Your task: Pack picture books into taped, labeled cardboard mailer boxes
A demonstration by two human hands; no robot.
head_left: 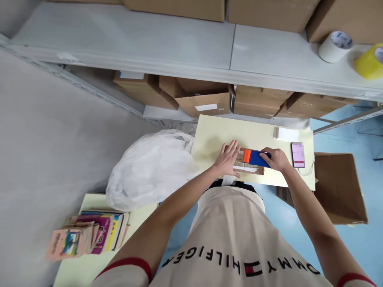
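"What's nearest?"
"Just right of centre, the left hand (228, 160) spreads wide over a small cardboard package (249, 169); the right hand (277, 158) grips a blue-and-orange block (256, 158) above it."
"Farther off?"
"A phone (297, 154) on the table (214, 129), right; then a shelf (134, 40) across the top, bearing a white tape roll (333, 48)."

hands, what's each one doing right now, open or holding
Left hand: open, spread on the brown package.
Right hand: closed on the blue-and-orange item.
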